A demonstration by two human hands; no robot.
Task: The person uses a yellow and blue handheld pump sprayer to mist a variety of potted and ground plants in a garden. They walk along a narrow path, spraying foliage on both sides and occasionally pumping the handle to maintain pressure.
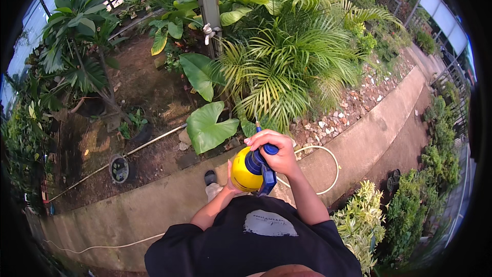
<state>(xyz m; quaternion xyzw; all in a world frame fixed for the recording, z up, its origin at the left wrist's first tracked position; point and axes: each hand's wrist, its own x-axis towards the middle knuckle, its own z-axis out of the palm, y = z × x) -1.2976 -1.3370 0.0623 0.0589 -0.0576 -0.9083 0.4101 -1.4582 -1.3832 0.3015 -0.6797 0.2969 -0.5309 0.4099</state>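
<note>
A yellow pressure sprayer bottle (pixel 243 173) with a blue top is held in front of my torso. My left hand (pixel 232 182) supports the yellow body from its left side and partly from below; most of its fingers are hidden behind the bottle. My right hand (pixel 273 150) is closed around the blue top and pump knob, fingers wrapped over it. The blue nozzle (pixel 258 126) points away from me, towards a palm (pixel 284 69) and large heart-shaped leaves (pixel 211 127). Fine spray at the tip cannot be told for certain.
A pale hose (pixel 338 167) loops on the curved concrete path (pixel 369 127) at right. Beyond the path are a metal post (pixel 208 7), broken stones (pixel 326 125), a long pipe (pixel 153 139) and a round pot (pixel 119 169). Variegated shrubs (pixel 361 219) stand at lower right.
</note>
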